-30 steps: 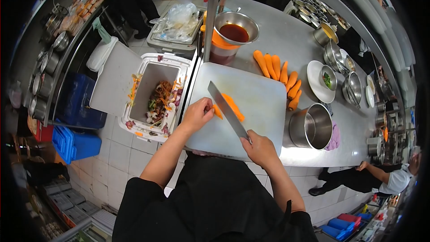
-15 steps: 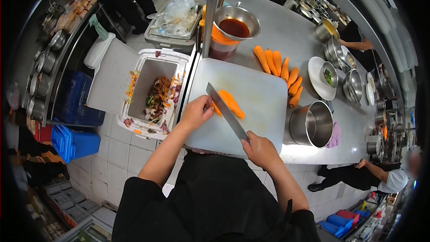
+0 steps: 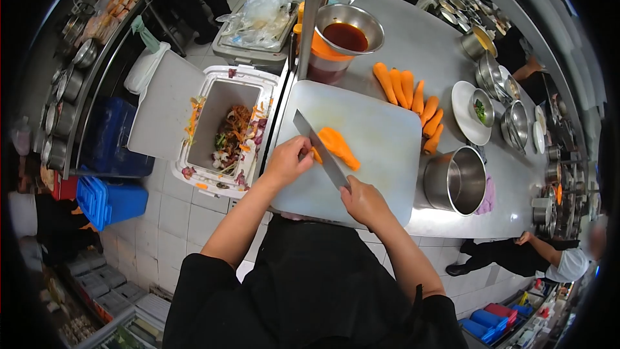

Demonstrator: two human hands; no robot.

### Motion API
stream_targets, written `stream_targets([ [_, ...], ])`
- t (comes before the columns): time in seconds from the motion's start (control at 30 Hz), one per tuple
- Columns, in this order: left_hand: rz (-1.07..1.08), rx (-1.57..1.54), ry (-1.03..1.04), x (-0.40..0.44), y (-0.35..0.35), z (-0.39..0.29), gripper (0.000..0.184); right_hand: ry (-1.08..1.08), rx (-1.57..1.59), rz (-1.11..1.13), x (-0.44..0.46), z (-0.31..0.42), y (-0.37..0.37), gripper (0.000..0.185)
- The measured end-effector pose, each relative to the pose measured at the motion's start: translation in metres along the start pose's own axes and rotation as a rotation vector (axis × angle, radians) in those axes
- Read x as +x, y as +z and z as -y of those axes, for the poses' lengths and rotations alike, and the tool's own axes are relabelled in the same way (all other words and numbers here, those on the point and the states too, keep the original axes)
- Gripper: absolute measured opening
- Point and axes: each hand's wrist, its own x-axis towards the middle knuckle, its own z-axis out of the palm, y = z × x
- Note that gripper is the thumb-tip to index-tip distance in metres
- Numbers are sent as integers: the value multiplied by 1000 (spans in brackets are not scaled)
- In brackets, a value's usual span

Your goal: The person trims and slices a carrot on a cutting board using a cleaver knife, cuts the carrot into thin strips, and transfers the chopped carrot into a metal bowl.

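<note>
On the pale cutting board, the left hand is resting with fingers curled against a small carrot piece, whether gripping it one cannot tell. The knife is slanting between that and a larger carrot chunk. The right hand is holding its handle, fingers wrapped closed, and whole carrots are lying beyond on the worktop.

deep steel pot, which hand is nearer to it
Right. The right hand, gripping the knife, is left of the pot; the left hand is farther left, beyond the knife.
</note>
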Motion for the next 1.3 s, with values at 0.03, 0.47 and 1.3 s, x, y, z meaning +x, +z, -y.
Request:
stream_targets([
  [0.03,-1,-1,8,0,2,0,16,0,-3,-7,-2,-1,-3,21],
  [0.47,-41,-4,-9,0,2,0,16,7,4,27,-25,17,-35,25],
  [1.3,108,-137,-22,3,-14,6,14,9,33,-10,1,6,5,23],
])
